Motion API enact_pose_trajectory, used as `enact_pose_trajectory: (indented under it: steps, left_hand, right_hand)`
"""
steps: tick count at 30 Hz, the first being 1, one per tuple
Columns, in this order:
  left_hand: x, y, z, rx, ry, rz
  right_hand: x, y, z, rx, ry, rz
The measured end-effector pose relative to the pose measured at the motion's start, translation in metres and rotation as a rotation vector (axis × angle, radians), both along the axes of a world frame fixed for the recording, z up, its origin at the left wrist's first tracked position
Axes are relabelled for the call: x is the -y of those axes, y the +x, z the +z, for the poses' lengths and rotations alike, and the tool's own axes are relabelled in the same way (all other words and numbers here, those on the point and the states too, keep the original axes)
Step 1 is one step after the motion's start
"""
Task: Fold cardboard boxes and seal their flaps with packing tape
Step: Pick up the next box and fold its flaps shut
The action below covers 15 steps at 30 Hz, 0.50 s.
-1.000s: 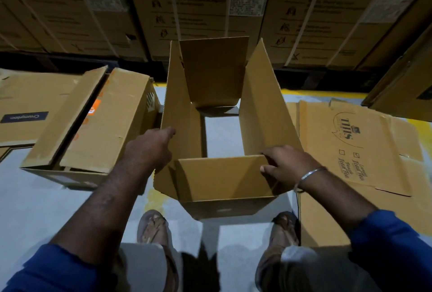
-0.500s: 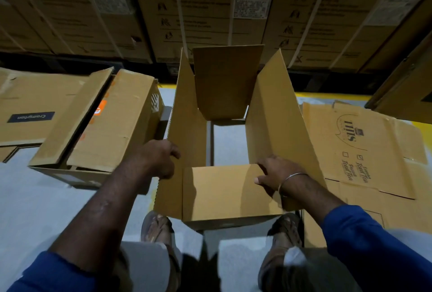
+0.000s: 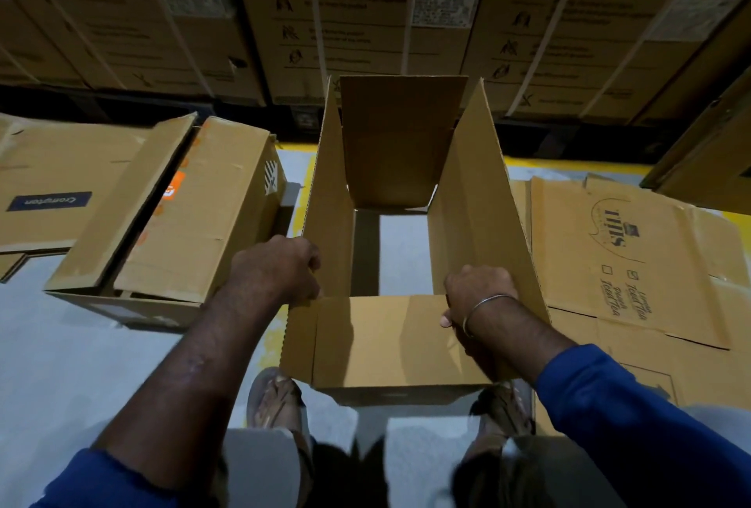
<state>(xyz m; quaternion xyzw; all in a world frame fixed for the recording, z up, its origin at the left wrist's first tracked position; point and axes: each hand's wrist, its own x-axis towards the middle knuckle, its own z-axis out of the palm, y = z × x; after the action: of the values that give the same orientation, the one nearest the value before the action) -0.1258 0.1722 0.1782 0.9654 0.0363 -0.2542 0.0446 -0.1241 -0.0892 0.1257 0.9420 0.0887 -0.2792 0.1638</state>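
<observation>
An open brown cardboard box (image 3: pixel 390 345) stands squared up in front of me, and the grey floor shows through its open bottom. All of its top flaps stand up. My left hand (image 3: pixel 280 269) grips the box's left wall near the front corner, fingers curled over the edge. My right hand (image 3: pixel 473 294), with a metal bangle on the wrist, grips the right front corner, its thumb on the near flap. No tape is in view.
A folded box (image 3: pixel 179 223) with an orange label lies to the left on the grey floor (image 3: pixel 61 365), a flat one beyond it. Flattened printed cartons (image 3: pixel 634 263) lie on the right. Stacked large cartons (image 3: pixel 365 11) wall off the back. My feet are under the box.
The box has been squared up and its side walls now stand more upright. My left hand moved from the outer left flap to the front left corner. The view shifted closer.
</observation>
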Motion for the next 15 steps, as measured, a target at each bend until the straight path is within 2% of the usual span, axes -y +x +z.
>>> enact_pose_trajectory:
  steps: [4, 11, 15]
  left_hand:
    - [-0.001, 0.001, 0.004, -0.028, 0.006, -0.005]
    - [0.000, 0.001, 0.010, -0.056, 0.005, -0.005]
    - [0.002, 0.000, 0.010, -0.070, -0.010, -0.007]
  right_hand:
    - [0.000, 0.001, 0.003, -0.017, -0.046, -0.010]
    - [-0.022, -0.012, -0.008, 0.053, -0.175, 0.194]
    - [-0.016, -0.003, -0.002, -0.009, -0.097, 0.182]
